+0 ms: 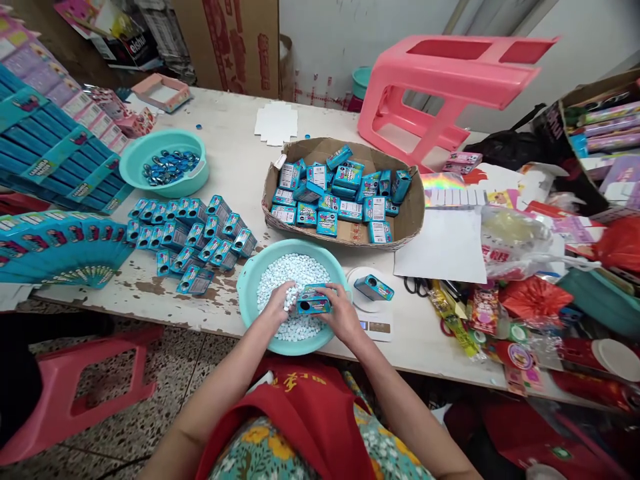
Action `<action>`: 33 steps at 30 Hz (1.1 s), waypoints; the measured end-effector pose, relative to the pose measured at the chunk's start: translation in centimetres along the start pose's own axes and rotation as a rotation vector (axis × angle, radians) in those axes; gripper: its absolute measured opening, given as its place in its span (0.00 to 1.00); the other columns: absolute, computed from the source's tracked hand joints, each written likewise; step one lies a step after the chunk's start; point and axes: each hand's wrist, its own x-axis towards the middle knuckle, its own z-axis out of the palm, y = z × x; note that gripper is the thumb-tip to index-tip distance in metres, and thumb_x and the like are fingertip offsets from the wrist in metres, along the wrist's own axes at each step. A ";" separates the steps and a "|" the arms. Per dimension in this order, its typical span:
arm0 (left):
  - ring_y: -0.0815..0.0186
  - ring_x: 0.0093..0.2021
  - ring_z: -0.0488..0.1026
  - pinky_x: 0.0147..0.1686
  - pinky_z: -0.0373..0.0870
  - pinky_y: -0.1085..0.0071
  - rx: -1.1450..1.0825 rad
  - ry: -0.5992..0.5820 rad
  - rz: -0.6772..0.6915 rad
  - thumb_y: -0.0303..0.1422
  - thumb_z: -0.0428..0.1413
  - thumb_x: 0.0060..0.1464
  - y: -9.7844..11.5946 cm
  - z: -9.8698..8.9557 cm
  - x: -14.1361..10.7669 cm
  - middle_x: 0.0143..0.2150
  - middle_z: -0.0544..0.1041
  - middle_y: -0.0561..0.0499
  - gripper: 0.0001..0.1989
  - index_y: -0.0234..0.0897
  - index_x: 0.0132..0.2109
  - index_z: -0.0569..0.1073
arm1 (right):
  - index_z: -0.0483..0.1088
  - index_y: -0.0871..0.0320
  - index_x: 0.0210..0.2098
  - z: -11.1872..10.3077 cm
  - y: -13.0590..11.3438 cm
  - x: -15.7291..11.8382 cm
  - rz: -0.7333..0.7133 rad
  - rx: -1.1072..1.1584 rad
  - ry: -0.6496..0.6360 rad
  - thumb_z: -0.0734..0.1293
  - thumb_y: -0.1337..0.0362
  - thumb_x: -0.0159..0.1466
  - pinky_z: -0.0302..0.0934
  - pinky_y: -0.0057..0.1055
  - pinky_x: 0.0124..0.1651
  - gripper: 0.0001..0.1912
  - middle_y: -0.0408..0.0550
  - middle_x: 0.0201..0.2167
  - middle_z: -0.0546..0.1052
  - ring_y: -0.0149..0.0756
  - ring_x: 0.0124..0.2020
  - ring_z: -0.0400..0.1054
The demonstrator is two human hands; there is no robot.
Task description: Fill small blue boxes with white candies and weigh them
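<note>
Over a teal basin [247, 293] full of small white candies [300, 328], my right hand [341, 308] grips a small blue box [314, 305] with a dark round hole at its end. My left hand [281, 300] is closed around some white candies, close to the box's left end. Right of the basin, another blue box [374, 288] rests on a white kitchen scale [379, 327]. Behind the basin, a cardboard tray [345, 241] holds several blue boxes. More blue boxes [195, 233] with holes stand grouped on the table to the left.
A teal bowl [131, 167] of shiny blue pieces sits at the back left, beside stacked blue packaging [45, 143]. A pink stool [445, 73] lies on the table at the back right. White paper [440, 245], scissors [416, 287] and wrapped items [485, 310] lie to the right.
</note>
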 end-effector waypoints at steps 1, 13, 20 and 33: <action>0.74 0.13 0.59 0.10 0.45 0.78 -0.004 0.011 -0.018 0.37 0.59 0.44 0.7 0.1 -0.4 0.18 0.64 0.56 0.12 0.36 0.29 0.63 | 0.72 0.49 0.45 -0.3 0.1 0.1 -0.009 -0.053 0.048 0.75 0.61 0.49 0.60 0.48 0.52 0.23 0.52 0.51 0.67 0.51 0.50 0.64; 0.71 0.22 0.68 0.26 0.66 0.74 -0.135 0.000 0.381 0.38 0.56 0.49 5.0 4.9 -4.6 0.22 0.65 0.56 0.12 0.36 0.27 0.63 | 0.69 0.52 0.43 1.6 -2.6 0.1 -0.060 0.063 0.046 0.72 0.59 0.55 0.61 0.40 0.45 0.17 0.48 0.40 0.74 0.46 0.43 0.67; 0.71 0.22 0.69 0.27 0.66 0.74 -0.060 0.014 0.403 0.39 0.57 0.49 5.4 5.2 -4.5 0.22 0.67 0.55 0.12 0.36 0.27 0.65 | 0.68 0.51 0.43 1.0 -3.9 -0.1 -0.103 0.084 0.039 0.72 0.61 0.55 0.61 0.41 0.45 0.17 0.48 0.40 0.73 0.46 0.43 0.67; 0.69 0.23 0.70 0.28 0.67 0.73 0.001 0.034 0.422 0.41 0.57 0.51 5.8 5.8 -4.3 0.19 0.66 0.55 0.14 0.36 0.26 0.65 | 0.69 0.52 0.41 0.7 -3.8 1.0 -0.065 0.118 0.074 0.72 0.60 0.54 0.61 0.37 0.43 0.16 0.46 0.38 0.74 0.44 0.42 0.68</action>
